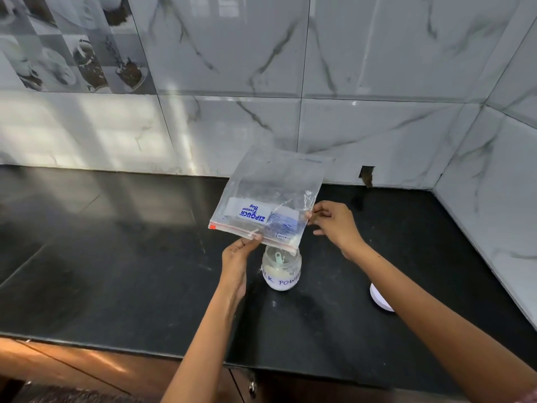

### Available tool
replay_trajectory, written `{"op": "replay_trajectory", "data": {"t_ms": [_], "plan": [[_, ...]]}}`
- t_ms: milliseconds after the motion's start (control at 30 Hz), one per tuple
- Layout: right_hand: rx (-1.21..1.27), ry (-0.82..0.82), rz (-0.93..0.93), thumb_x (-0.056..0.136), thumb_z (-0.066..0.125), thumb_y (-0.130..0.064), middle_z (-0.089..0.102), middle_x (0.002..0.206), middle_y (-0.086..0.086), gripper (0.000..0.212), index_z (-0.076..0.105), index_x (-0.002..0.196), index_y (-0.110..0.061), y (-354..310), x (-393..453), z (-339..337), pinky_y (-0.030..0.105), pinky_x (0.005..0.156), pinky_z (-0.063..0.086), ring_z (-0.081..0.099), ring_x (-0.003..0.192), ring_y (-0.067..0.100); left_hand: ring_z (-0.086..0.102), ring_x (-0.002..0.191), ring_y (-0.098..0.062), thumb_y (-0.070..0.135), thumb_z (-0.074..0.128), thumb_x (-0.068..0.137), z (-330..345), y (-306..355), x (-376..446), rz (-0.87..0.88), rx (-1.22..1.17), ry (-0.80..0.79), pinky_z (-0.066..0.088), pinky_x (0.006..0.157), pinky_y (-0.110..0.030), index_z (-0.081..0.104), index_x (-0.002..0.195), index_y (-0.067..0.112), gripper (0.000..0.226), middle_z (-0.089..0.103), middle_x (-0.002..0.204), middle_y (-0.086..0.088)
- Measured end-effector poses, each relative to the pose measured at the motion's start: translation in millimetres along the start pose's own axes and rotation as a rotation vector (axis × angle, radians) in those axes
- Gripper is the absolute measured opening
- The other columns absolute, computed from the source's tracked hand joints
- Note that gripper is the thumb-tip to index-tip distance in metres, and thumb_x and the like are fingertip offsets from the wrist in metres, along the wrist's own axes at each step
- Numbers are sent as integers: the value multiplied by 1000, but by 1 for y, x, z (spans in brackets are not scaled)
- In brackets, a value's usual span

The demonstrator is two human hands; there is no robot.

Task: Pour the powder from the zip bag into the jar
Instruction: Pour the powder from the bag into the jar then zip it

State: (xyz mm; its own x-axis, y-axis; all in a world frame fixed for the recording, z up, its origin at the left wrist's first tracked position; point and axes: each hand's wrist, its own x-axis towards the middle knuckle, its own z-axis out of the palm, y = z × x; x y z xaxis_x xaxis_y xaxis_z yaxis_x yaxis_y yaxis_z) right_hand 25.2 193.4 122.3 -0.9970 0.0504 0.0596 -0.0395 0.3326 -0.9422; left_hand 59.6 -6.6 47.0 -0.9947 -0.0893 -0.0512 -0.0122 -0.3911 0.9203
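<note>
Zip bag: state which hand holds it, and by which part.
Both hands hold the zip bag, upside down over the jar. The left hand pinches the zipper edge near its middle; the right hand pinches the bag's side edge.

The zip bag (pixel 270 196) is thin clear plastic, crinkled and shiny, with a printed blue-and-white label and a red strip along its seal. The jar (pixel 281 269) below it looks like clear glass or plastic, smooth and glossy, holding fine, pale, matt powder (pixel 280 283). The countertop (pixel 116 257) is polished black stone, dark and reflective. The wall tiles (pixel 363 68) at the far side are glossy white marble-look ceramic with grey veins. To the right lies a white lid (pixel 379 298), smooth plastic by the look. The near cabinet front (pixel 72 365) is brown wood with a soft sheen.
</note>
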Motion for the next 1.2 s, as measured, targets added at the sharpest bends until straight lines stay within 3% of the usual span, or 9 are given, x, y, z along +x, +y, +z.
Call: {"op": "replay_trajectory", "data": {"t_ms": [200,300,433,600,733,867,1000,1200], "plan": [[86,-86,-39,85,67,-15,68,90,9,5,64,88,-13,4,-7,4,27,73,55,64,85,15,68,97,-7,25,72,76,-7,-7,-4,14,16,-26,44,84,-19,75,87,14,16,76,96,-2],[108,-67,-66,85,66,-15,67,87,4,5,64,89,-13,3,-9,9,26,72,55,63,82,13,68,95,-7,23,72,75,-7,-13,-7,49,-5,-58,49,75,-9,76,88,16,15,76,95,-1],[77,-147,-102,84,68,-9,69,84,1,7,68,89,-14,9,-17,20,22,69,57,66,78,10,67,100,-11,20,72,76,-9,-17,-9,79,-52,-72,50,76,-11,75,96,13,21,75,100,-3],[55,-95,-33,79,73,-8,67,78,-1,12,69,87,-16,19,-20,19,17,61,55,65,75,14,66,103,-12,20,72,75,-11,-21,-10,85,-64,-69,49,77,-10,75,96,15,22,75,101,-2],[54,21,-48,76,75,-9,70,76,5,7,71,80,-13,19,-21,24,27,63,55,64,70,14,66,102,-10,18,71,77,-12,-22,-9,88,-54,-106,49,77,-11,75,97,17,20,75,101,-1],[-126,-45,-192,73,77,-9,73,77,5,8,73,79,-6,17,-23,25,25,72,56,68,71,14,66,102,-10,17,72,76,-16,-25,-9,78,-45,-98,50,77,-11,75,96,16,20,75,102,-2],[-204,-54,-161,73,78,-13,72,75,4,9,73,79,-7,15,-18,22,26,70,55,67,69,13,65,107,-13,19,73,77,-19,-29,-9,71,-40,-100,49,79,-12,73,101,13,24,74,106,-4],[-193,-13,-161,74,78,-15,72,77,6,11,72,80,-8,13,-19,30,38,76,58,69,73,19,64,109,-12,22,74,76,-17,-27,-8,78,-61,-65,49,79,-11,73,104,14,29,73,109,-3]]}}
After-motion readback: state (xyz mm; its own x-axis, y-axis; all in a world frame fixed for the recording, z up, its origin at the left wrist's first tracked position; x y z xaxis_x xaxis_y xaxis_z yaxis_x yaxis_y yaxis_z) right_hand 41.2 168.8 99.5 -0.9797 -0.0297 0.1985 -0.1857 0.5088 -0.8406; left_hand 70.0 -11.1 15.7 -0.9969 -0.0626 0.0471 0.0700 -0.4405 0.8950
